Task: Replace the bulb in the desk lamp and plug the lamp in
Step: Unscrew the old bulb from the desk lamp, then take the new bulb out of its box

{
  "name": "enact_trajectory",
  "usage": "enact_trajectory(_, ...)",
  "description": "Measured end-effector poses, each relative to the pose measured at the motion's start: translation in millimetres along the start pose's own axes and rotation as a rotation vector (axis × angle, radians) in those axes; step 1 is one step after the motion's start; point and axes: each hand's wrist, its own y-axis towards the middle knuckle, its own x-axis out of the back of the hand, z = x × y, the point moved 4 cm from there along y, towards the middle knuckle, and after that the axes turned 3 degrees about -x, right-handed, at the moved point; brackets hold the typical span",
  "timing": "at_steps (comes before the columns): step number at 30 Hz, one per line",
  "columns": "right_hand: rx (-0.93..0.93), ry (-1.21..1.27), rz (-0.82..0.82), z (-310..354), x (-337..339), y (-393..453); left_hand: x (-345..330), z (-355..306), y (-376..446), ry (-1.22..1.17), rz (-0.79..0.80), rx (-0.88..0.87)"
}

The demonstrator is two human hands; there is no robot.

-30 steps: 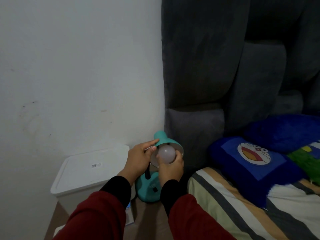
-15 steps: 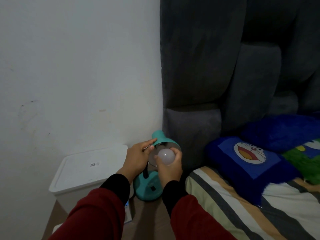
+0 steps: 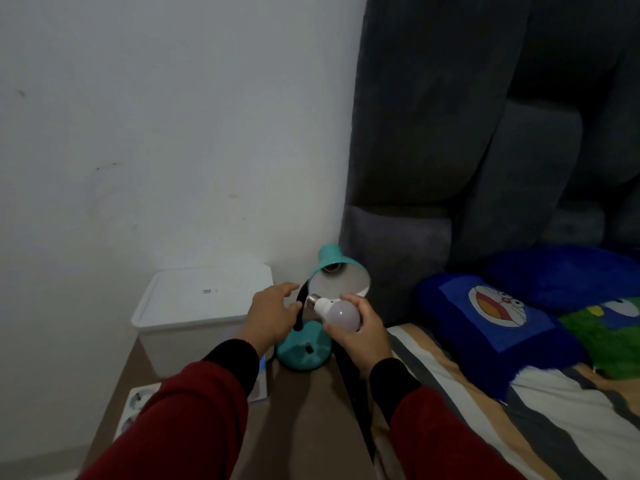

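Observation:
A teal desk lamp (image 3: 330, 261) with a black bendy neck stands on a brown bedside surface (image 3: 304, 414) between a white box and the bed. Its shade faces me and the socket inside it holds no bulb. My right hand (image 3: 360, 332) grips a white bulb (image 3: 337, 311) just below the shade, the metal screw base pointing up and left. My left hand (image 3: 273, 315) hovers beside the lamp's neck with fingers apart, holding nothing. No plug or cord shows.
A white lidded plastic box (image 3: 194, 306) sits left of the lamp against the white wall. A small carton (image 3: 145, 401) lies in front of it. At the right are a striped bed (image 3: 485, 420), blue cartoon pillows (image 3: 495, 323) and a grey padded headboard (image 3: 467, 133).
The bulb was inside the shade with both hands at the lamp. Now my right hand has pulled it out and down, and my left hand has let go of the shade.

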Motion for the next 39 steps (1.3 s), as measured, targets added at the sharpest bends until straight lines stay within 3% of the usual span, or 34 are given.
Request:
enact_trajectory(13,-0.124,-0.371,0.344,-55.6,-50.0,-8.3,-34.9,105.9,-46.3,0.277,0.13,0.168)
enact_trajectory(20,-0.132,-0.442,0.48,-87.3,-83.2,-10.1,-42.5,131.0,-52.5,0.271,0.018,0.079)
enact_trajectory(27,-0.185,-0.459,0.495,-107.0,-94.3,-9.2,-45.1,142.8,-52.6,0.169,-0.08,0.05)
enact_trajectory(35,-0.228,-0.506,0.534,-116.8,-93.2,-14.4,-49.4,149.3,-54.3,0.018,-0.172,0.14)
enact_trajectory(39,-0.135,-0.565,0.496,-107.5,-93.9,-15.0,-49.9,150.4,-60.1,-0.07,-0.236,0.227)
